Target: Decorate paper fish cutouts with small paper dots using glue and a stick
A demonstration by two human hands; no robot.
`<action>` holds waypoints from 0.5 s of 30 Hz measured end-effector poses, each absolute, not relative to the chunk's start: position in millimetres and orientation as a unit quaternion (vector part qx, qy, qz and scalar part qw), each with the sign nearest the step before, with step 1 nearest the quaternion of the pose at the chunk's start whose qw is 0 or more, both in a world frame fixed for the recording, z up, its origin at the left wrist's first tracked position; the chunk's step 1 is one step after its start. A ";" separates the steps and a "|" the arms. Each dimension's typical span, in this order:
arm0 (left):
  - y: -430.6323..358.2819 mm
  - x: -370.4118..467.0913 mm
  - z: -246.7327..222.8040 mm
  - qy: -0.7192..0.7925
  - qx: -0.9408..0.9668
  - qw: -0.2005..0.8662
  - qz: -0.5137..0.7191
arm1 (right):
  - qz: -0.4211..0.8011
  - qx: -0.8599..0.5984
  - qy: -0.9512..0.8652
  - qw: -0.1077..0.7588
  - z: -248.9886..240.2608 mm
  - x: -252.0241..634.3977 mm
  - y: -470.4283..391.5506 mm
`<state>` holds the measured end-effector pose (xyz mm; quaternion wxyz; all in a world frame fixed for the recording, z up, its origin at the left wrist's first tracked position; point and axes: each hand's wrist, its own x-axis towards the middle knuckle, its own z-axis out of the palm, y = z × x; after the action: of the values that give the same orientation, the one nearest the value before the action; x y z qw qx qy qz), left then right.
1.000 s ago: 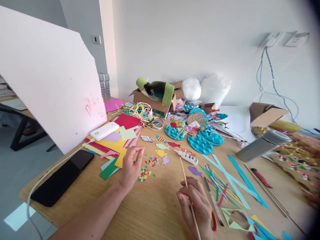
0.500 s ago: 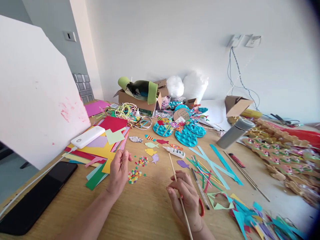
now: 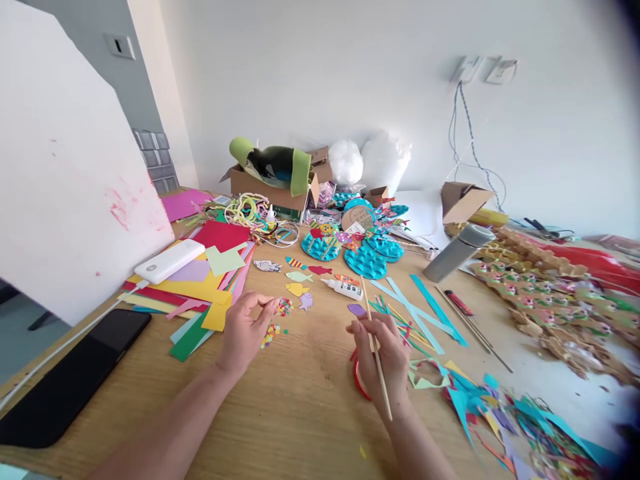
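Observation:
My right hand [image 3: 383,353] holds a thin wooden stick [image 3: 379,367] like a pen, its upper end pointing toward the blue discs. Red scissor handles [image 3: 359,380] show beside that hand. My left hand [image 3: 245,330] is pinched closed at the edge of the confetti dots [image 3: 285,307]; what its fingertips hold, if anything, is too small to name. More dots [image 3: 270,337] lie just below. Paper fish lie behind, among them a yellow fish [image 3: 297,289], a red fish [image 3: 320,270] and a purple fish [image 3: 306,302]. The white glue bottle [image 3: 346,288] lies on its side.
Coloured paper [image 3: 223,233], a power bank [image 3: 170,261] and a black phone [image 3: 75,380] are on the left. Blue discs [image 3: 367,262] stand behind. To the right are a grey bottle [image 3: 459,253], paper strips [image 3: 410,307], a red cutter [image 3: 459,303] and paper scraps [image 3: 500,413].
My left hand has lowered its fingertips to the confetti dots. My right hand has shifted right and up, turning the stick, and the camera view has moved slightly.

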<state>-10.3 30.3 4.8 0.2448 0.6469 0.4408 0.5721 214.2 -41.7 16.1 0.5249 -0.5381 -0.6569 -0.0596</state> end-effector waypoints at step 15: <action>29.3 -9.4 2.4 0.428 0.659 0.257 0.562 | -0.030 -0.670 -0.734 0.109 0.9 286.8 72.7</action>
<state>-9.4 29.3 2.4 0.2570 0.6592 0.4283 0.5621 286.8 72.7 0.9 0.1090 -0.6698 -0.7339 -0.0298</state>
